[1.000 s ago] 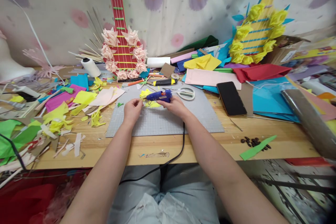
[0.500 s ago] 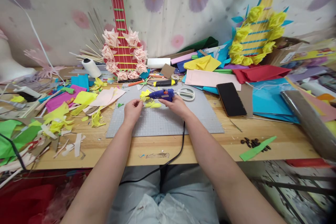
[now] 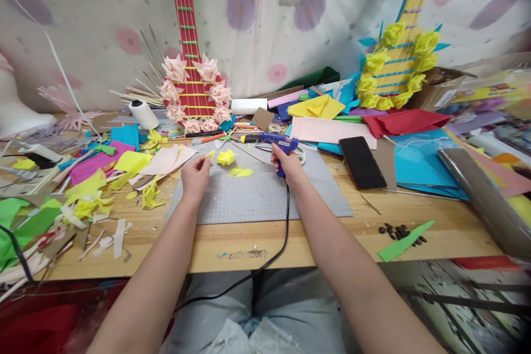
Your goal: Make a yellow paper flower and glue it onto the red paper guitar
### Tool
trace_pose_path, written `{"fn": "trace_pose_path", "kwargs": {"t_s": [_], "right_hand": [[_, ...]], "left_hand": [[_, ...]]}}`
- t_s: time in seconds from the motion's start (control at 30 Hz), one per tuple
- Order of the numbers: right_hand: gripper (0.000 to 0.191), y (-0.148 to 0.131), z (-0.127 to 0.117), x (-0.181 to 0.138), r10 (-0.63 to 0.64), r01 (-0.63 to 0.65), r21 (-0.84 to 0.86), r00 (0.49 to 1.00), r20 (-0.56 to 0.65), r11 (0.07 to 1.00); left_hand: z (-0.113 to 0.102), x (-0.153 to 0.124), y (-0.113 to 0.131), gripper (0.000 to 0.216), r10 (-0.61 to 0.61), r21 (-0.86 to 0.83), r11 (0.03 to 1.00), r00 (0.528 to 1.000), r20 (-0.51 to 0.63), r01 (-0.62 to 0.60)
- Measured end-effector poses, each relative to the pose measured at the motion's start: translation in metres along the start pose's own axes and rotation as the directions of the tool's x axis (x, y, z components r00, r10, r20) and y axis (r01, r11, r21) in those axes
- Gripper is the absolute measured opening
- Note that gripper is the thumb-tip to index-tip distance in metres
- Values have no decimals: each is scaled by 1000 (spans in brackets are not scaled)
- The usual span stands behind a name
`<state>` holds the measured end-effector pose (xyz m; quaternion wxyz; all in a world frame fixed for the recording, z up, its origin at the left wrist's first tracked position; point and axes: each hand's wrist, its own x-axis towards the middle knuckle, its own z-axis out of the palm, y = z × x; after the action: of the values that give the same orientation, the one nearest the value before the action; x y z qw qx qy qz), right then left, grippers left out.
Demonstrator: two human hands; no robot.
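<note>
Blue glue gun (image 3: 287,146) in right hand's closed grip (image 3: 293,167); yellow scrap (image 3: 211,154) pinched in left hand (image 3: 196,177); indistinct contents in cardboard box (image 3: 433,90).

A pale wooden tabletop (image 3: 240,239) bears a grey gridded cutting mat (image 3: 236,202) at its middle. Right of the mat lies a smartphone (image 3: 362,163) — and nearer the front edge, small dark ovals (image 3: 389,229) under a green strip (image 3: 409,240). White strips (image 3: 119,238) lie to the left.
</note>
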<state>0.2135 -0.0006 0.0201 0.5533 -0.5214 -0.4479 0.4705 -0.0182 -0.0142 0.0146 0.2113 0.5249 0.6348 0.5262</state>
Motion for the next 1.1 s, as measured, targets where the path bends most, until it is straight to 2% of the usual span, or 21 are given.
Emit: {"fn": "trace_pose_path", "kwargs": {"t_s": [0.1,0.17,0.23,0.3,0.37,0.47,0.57,0.67,0.77,0.87,1.1], "right_hand": [[41,3,-1,4,40,-39,61,999,-22,997],[41,3,-2,5,54,-52,86,998,-22,995],[42,3,-1,4,61,-59,102,998,-17,993],[42,2,0,3,68,-66,110,998,-15,992],[42,2,1,2,72,-69,114,997,-17,991],[41,5,2,2,62,-60,57,997,-37,997],[42,10,-2,5,-5,-26,-212,990,-144,977],[46,14,-8,8,-141,14,-527,969,-203,850],[52,16,-12,9,-152,16,-681,978,-140,732],[56,17,-14,10,-145,29,-758,986,-86,651],[51,11,-14,6,-135,71,-817,991,-8,573]], "left_hand": [[-8,11,6,28,148,137,979,989,25,-150],[-13,17,11,28,249,246,933,965,80,-262],[-18,21,16,27,300,327,885,944,140,-330],[-23,23,17,24,297,370,860,935,193,-350],[-29,25,14,22,267,378,863,938,223,-336],[-35,30,3,20,225,325,904,956,188,-276],[-38,36,-12,21,154,226,957,978,139,-183],[-37,39,-21,25,55,114,991,986,156,-73],[-35,39,-20,27,-16,25,1000,982,187,12],[-34,36,-14,27,-73,-21,997,979,189,79],[-26,29,-13,24,-37,-66,997,981,189,51]]}}
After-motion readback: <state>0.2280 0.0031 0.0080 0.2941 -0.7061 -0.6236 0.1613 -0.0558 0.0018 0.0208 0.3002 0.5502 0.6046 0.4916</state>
